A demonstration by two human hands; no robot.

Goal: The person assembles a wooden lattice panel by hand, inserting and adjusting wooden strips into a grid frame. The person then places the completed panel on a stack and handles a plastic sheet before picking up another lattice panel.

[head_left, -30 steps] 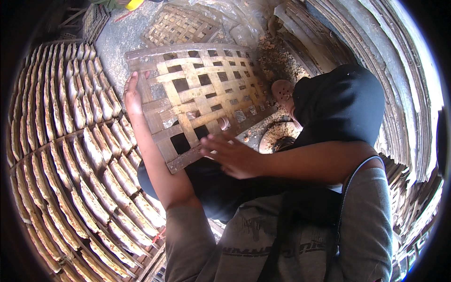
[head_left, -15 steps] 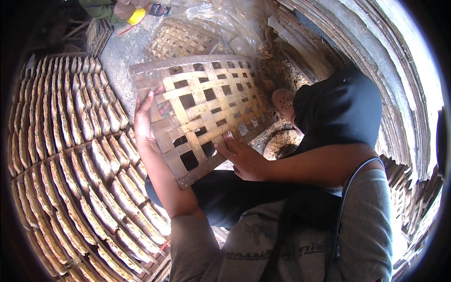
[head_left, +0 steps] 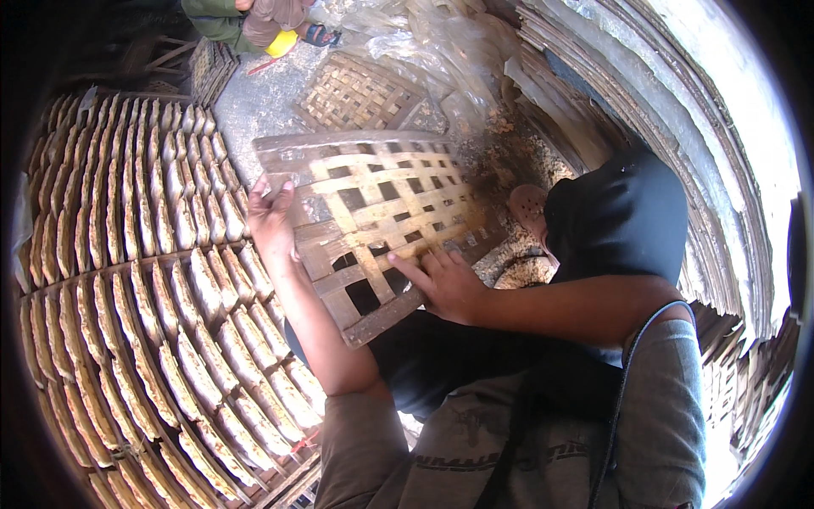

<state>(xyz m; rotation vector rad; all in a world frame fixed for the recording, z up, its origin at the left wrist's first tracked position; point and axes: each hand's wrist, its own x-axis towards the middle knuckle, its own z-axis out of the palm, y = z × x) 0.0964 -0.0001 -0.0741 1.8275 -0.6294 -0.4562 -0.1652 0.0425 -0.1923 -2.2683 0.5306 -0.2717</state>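
Observation:
A rectangular panel of woven bamboo strips in a wooden frame [head_left: 365, 140] is held tilted above my lap. My left hand [head_left: 273, 222] grips the frame's left side, its thumb over the top of the edge. On the lattice near the lower edge lies my right hand [head_left: 454, 287], its fingers stretched out and apart; its underside is hidden. Pale dust and bits cling to the weave, which has several square gaps. The panel's right end is blurred.
Racks of thin upright slabs with rough, pale edges [head_left: 195, 356] fill the left. Another woven panel [head_left: 360, 92] lies on the littered floor beyond, by crumpled plastic sheeting [head_left: 432, 42]. Stacked sheets [head_left: 678, 110] line the right. A person's sandalled foot [head_left: 320, 36] shows at the top.
My left thumb now lies over the frame's edge, and the left fingers no longer show through the gap. My right hand has shifted slightly along the weave. The whole view has moved a little.

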